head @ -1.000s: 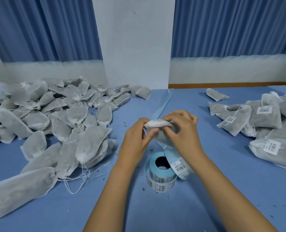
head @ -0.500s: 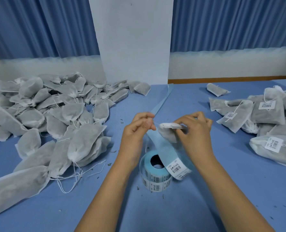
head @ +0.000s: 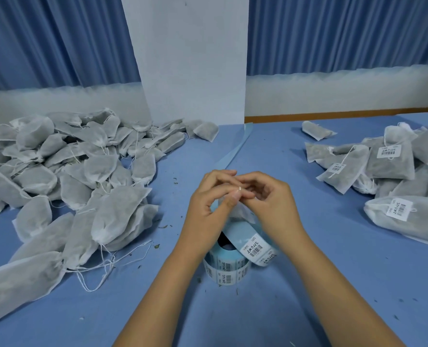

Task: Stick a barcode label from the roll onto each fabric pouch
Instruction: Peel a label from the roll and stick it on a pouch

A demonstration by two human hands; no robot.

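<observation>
My left hand and my right hand meet fingertip to fingertip above the label roll. Between them they pinch a small grey-white fabric pouch, which hangs mostly hidden under my right fingers. A small white edge shows at the fingertips; I cannot tell whether it is a label. The roll stands on the blue table, and its loose blue backing strip, bearing barcode labels, curls over it toward my right wrist.
A big heap of unlabelled pouches with loose drawstrings covers the left side. Labelled pouches lie piled at the right. Bare backing strip trails to the white pillar. One single pouch lies at the far right.
My hands parted half a second ago and have come together again. The pouch is now tucked lower under my right fingers.
</observation>
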